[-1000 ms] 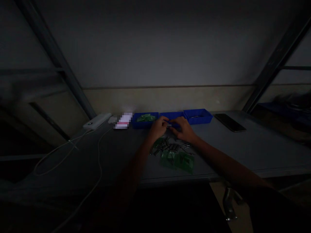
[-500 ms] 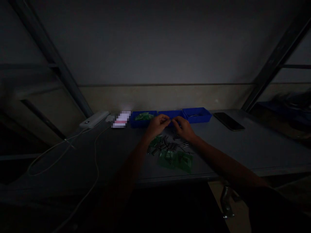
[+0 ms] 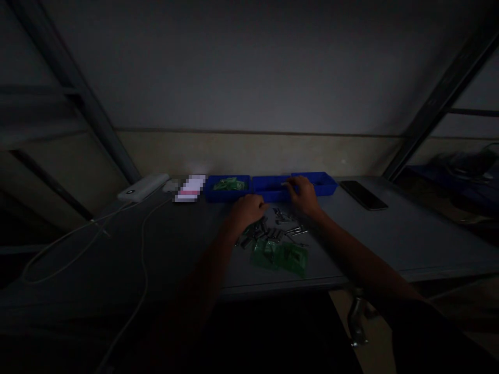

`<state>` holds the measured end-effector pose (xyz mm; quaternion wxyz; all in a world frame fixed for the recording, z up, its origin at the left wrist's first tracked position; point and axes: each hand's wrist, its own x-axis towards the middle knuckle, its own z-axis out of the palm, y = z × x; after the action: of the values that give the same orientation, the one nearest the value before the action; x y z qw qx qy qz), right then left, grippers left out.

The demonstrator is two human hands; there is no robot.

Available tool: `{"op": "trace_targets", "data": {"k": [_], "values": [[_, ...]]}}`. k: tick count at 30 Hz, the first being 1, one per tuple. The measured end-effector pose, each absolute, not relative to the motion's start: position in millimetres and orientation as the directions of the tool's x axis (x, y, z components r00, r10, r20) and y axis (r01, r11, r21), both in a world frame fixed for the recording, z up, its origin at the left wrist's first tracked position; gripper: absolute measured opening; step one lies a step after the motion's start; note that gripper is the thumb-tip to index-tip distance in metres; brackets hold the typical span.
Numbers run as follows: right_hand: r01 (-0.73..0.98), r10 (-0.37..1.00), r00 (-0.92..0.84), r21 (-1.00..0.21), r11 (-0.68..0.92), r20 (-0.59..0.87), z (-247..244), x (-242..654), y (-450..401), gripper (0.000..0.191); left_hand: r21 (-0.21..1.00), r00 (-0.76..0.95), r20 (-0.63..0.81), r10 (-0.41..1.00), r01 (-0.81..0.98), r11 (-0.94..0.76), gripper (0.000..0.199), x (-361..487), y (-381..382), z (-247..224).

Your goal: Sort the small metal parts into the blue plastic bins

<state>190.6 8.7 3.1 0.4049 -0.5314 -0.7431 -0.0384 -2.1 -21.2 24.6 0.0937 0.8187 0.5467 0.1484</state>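
My left hand (image 3: 248, 211) is curled closed just above the metal parts, in front of the blue bins. Whatever it may hold is hidden. My right hand (image 3: 304, 195) reaches over the middle blue bin (image 3: 268, 197), fingertips pinched together at a small pale thing too dim to name. Below the hands lies a loose pile of small metal cylinders (image 3: 276, 235) and thin metal pieces (image 3: 295, 230). Two green plastic bags (image 3: 294, 258) with small parts in them lie nearer the table's front edge. The left blue bin (image 3: 228, 195) contains several green bags (image 3: 230, 184).
A right blue bin (image 3: 327, 190) stands beside the middle one. Further right lies a dark phone (image 3: 364, 195). At the left are a lit phone (image 3: 191, 188), a white power bank (image 3: 144, 187) and a loose white cable (image 3: 144, 254). Metal posts (image 3: 91, 124) rise at both sides.
My hands were together over the middle bin and have parted. The left has moved down and left toward the pile. The right has shifted right, over the bin's right part.
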Motion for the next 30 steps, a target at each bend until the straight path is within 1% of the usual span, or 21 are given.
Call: {"op": "trace_targets", "data": {"k": [1,3,6,11,17,22,24,27,30], "values": [[0.84,0.765,-0.06,-0.382,0.386,0.641,1.6,196.9,13.8,0.025,0.259,0.363,0.093,0.927,0.89,-0.375,0.022,-2.9,-23.5,24.4],[0.869,0.776,0.013,-0.39,0.304,0.631,-1.1,207.8,22.0,0.027,0.204,0.366,0.026,0.93,0.909,-0.364,0.017,-3.6,-26.9,24.5],[0.896,0.781,0.037,-0.367,0.25,0.624,-3.6,216.8,28.4,0.027,0.207,0.38,-0.013,0.925,0.906,-0.369,0.016,-4.7,-28.7,26.5],[0.921,0.807,-0.033,-0.295,0.253,0.589,-5.9,216.5,31.7,0.028,0.224,0.406,-0.052,0.913,0.895,-0.385,0.026,-10.5,-26.8,29.7],[0.933,0.834,-0.045,-0.275,0.232,0.549,-4.4,217.6,37.3,0.023,0.145,0.387,-0.051,0.921,0.915,-0.377,0.026,-8.2,-29.1,28.9],[0.948,0.822,-0.002,-0.26,0.182,0.569,1.6,215.0,34.2,0.034,0.106,0.386,-0.041,0.921,0.919,-0.38,0.025,0.7,-31.1,26.5],[0.957,0.827,0.017,-0.249,0.15,0.562,3.0,211.2,31.5,0.036,0.111,0.4,-0.007,0.917,0.911,-0.397,0.025,4.1,-30.5,23.7],[0.97,0.864,0.027,-0.222,0.099,0.503,3.9,207.3,30.1,0.037,0.139,0.415,0.046,0.909,0.898,-0.417,0.026,7.5,-28.4,18.7],[0.975,0.893,-0.012,-0.192,0.11,0.449,4.1,208.1,32.0,0.036,0.217,0.413,0.117,0.903,0.877,-0.429,0.025,8.2,-25.3,16.0]]}}
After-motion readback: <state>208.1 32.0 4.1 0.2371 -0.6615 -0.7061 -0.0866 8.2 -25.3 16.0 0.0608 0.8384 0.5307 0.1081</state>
